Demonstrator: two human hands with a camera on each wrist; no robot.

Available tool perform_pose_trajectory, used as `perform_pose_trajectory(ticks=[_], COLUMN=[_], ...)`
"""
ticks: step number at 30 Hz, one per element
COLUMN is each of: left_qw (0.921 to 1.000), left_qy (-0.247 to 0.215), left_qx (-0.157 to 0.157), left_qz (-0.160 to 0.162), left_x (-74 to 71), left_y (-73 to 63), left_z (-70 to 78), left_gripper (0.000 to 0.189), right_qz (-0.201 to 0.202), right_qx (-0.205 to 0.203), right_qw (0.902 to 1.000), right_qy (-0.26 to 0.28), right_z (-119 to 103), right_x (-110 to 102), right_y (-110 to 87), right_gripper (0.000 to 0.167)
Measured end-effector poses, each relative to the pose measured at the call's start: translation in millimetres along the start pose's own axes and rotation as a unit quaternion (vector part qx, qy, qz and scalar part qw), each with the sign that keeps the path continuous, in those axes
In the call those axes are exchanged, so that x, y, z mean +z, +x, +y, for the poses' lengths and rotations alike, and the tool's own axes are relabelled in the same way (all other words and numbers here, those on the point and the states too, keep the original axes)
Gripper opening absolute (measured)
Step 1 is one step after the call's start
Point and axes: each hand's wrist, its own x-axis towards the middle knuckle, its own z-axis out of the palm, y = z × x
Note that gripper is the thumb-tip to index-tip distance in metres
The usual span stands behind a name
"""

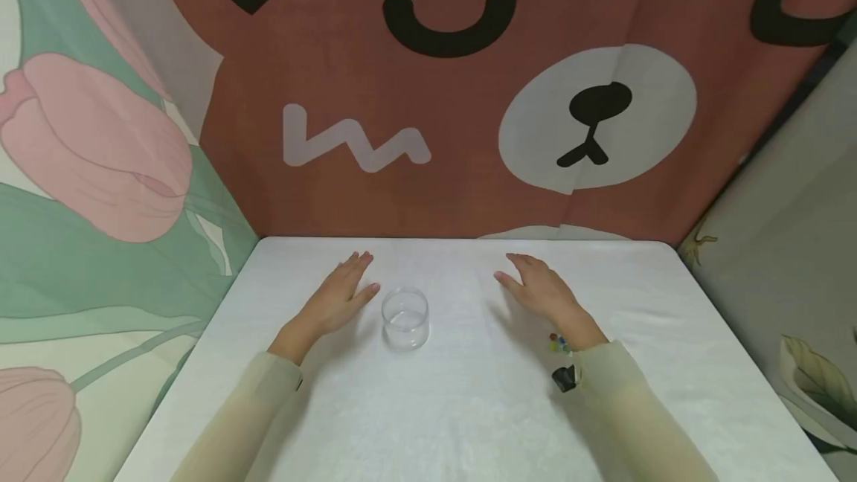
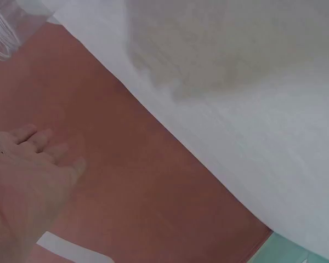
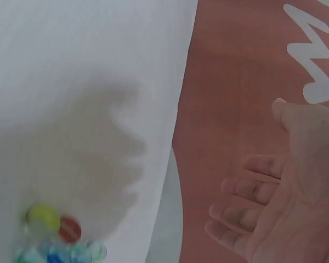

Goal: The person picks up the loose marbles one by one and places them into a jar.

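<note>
A clear, round, straight-walled glass (image 1: 405,326) stands upright on the white table (image 1: 462,407); its base edge shows at the upper left of the left wrist view. Left of it, my left hand (image 1: 336,299) hovers above the table with fingers extended and thumb apart, holding nothing. My right hand (image 1: 544,290) hovers on the other side, fingers slightly bent and spread, its palm bare in the right wrist view. Below the right wrist, several small colourful marbles (image 3: 70,229) sit in a cluster, yellow, red, blue and green, partly hidden by the wrist in the head view.
A brown bear-print cloth (image 1: 462,199) hangs at the table's far edge. A tulip-print cloth (image 1: 100,147) hangs on the left and a pale leaf-print cloth (image 1: 790,244) on the right. Beside the right sleeve shows a small black object (image 1: 564,378).
</note>
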Motion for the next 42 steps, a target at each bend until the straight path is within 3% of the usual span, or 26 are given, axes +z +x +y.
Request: perform_pose_trajectory(ticks=[9,14,23,42], left_qw=[0.9990,0.9985,0.9986,0.9977], left_qy=[-0.036,-0.017,0.015,0.028], left_qx=[0.009,0.038,0.031,0.039], left_qz=[-0.026,-0.036,-0.041,-0.048], left_x=[6.2,9.7,16.6,33.8], left_y=[-19.6,-26.9,-27.9,-29.2], left_z=[3.4,4.8,4.9,11.7], left_gripper=[0.069,0.076,0.093,0.098], right_qz=[-0.021,-0.033,-0.057,-0.117], right_qx=[0.019,0.027,0.035,0.127], right_qw=[0.9995,0.9989,0.9975,0.9847], right_qy=[0.009,0.017,0.022,0.024], right_z=[24.3,36.9,59.6,93.6], right_x=[-11.9,-23.4,-37.1,-39.8], right_y=[-19.3,-29.4,-43.1,-58.7], right_gripper=[0.067,0.066,0.059,0.043])
